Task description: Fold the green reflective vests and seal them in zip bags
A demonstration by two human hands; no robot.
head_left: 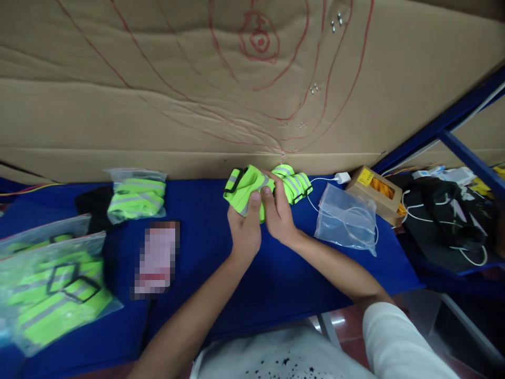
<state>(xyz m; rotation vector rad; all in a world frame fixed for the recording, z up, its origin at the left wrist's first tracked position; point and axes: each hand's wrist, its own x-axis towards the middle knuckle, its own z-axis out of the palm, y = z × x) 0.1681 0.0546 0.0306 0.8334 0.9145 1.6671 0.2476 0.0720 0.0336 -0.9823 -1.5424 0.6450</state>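
Both of my hands are closed around a folded neon-yellow reflective strap (246,187) with grey stripes and a black buckle at its left end. My left hand (245,231) grips it from below and the left, thumb on top. From the right, my right hand (281,213) presses its fingers and thumb against the folds. Just behind my right hand, more folded reflective straps (295,184) lie on the blue table (197,247). An open-looking clear plastic bag (347,218) rests to the right, with nothing neon in it.
Bagged neon straps (137,197) lie at the back left, and larger bags of straps (59,295) at the front left. A pixelated phone-shaped object (155,260) is nearby. A cardboard box (374,192), a white charger (342,178) with cable and a black bag (437,216) are on the right.
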